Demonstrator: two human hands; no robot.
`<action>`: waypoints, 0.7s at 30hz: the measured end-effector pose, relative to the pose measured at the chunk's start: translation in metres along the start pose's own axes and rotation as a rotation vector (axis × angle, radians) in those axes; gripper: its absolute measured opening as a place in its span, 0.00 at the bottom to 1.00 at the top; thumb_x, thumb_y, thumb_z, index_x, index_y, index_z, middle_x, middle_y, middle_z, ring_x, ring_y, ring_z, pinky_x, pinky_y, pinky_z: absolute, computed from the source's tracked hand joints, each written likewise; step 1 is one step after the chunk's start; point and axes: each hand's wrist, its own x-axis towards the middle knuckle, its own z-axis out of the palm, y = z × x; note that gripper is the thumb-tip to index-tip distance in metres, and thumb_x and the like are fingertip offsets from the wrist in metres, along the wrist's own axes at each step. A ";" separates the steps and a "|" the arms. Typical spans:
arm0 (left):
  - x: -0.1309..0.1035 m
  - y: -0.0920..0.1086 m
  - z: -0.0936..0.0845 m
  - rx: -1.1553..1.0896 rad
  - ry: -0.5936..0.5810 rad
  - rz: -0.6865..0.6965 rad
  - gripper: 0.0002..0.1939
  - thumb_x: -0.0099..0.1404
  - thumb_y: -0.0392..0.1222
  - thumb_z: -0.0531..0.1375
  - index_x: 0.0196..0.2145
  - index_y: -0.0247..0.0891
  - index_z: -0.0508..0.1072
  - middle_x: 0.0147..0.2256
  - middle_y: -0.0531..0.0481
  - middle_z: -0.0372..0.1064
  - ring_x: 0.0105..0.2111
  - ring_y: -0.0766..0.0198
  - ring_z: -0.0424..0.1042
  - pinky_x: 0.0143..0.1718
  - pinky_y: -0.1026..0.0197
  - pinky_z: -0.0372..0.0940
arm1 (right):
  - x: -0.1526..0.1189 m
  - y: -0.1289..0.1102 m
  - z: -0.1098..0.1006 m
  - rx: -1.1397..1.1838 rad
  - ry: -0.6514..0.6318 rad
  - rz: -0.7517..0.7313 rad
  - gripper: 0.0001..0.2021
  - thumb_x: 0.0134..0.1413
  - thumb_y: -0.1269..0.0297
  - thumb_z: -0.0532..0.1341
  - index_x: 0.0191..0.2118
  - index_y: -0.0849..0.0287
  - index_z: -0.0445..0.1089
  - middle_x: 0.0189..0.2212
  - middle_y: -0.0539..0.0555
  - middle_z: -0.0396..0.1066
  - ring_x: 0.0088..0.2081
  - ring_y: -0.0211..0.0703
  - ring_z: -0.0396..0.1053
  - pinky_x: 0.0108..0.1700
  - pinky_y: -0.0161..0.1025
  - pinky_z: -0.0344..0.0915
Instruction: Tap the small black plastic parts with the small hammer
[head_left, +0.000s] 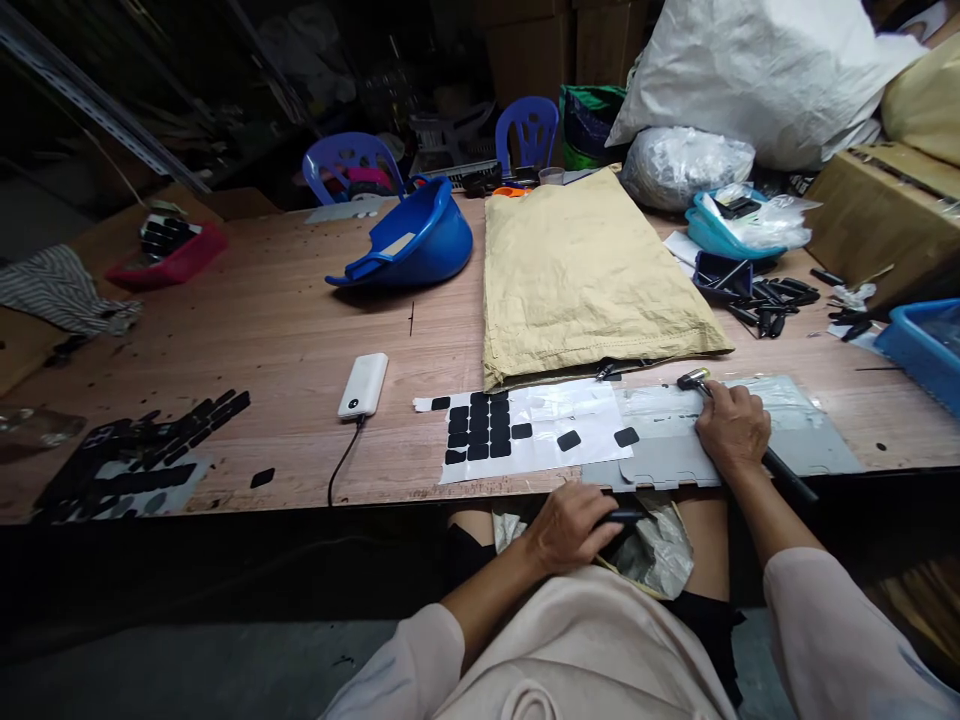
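My left hand (571,528) is closed on a black handle (624,517) below the table's front edge, above my lap. My right hand (733,425) grips a small hammer (694,380) with a black handle and lies over the grey board (806,430). Left of that board, a white sheet (544,400) carries black rounded pieces (477,425), packed in columns at its left, with several lying apart. A tan sack (592,270) lies flat behind the sheet. Over my lap is an open, pale crinkled bag (664,550).
A white power bank (364,385) with a cable lies left of the sheet. Farther back is a blue scoop (431,235). Black strips (199,430) lie at the far left. Black handles (772,300) and a blue bin (926,345) are at the right.
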 end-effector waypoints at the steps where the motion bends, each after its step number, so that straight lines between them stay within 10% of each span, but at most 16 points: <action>1: -0.010 0.003 0.007 0.009 -0.080 -0.036 0.15 0.78 0.49 0.56 0.52 0.42 0.78 0.42 0.43 0.77 0.41 0.56 0.77 0.47 0.55 0.72 | 0.000 0.000 0.000 0.001 0.001 -0.001 0.18 0.63 0.66 0.58 0.56 0.60 0.76 0.39 0.62 0.69 0.39 0.49 0.57 0.38 0.44 0.45; 11: -0.021 -0.022 0.035 0.053 -0.424 -0.819 0.17 0.77 0.48 0.55 0.46 0.38 0.81 0.49 0.35 0.81 0.53 0.45 0.80 0.53 0.49 0.72 | 0.001 -0.002 -0.002 -0.003 -0.002 0.008 0.18 0.67 0.65 0.56 0.56 0.60 0.76 0.40 0.62 0.70 0.39 0.48 0.57 0.38 0.44 0.43; 17: -0.009 0.012 0.006 0.020 -0.427 -0.511 0.19 0.69 0.46 0.64 0.56 0.42 0.80 0.49 0.40 0.81 0.48 0.47 0.81 0.47 0.52 0.73 | 0.000 -0.002 -0.002 -0.019 -0.002 0.002 0.18 0.67 0.65 0.55 0.56 0.60 0.76 0.40 0.63 0.70 0.39 0.49 0.58 0.37 0.44 0.44; 21: 0.049 0.023 -0.026 -0.144 -0.188 -0.322 0.13 0.73 0.50 0.62 0.46 0.42 0.83 0.35 0.49 0.81 0.34 0.58 0.79 0.37 0.59 0.72 | -0.001 -0.001 0.001 -0.020 0.006 -0.003 0.18 0.65 0.66 0.56 0.56 0.60 0.76 0.40 0.62 0.69 0.39 0.50 0.58 0.37 0.44 0.45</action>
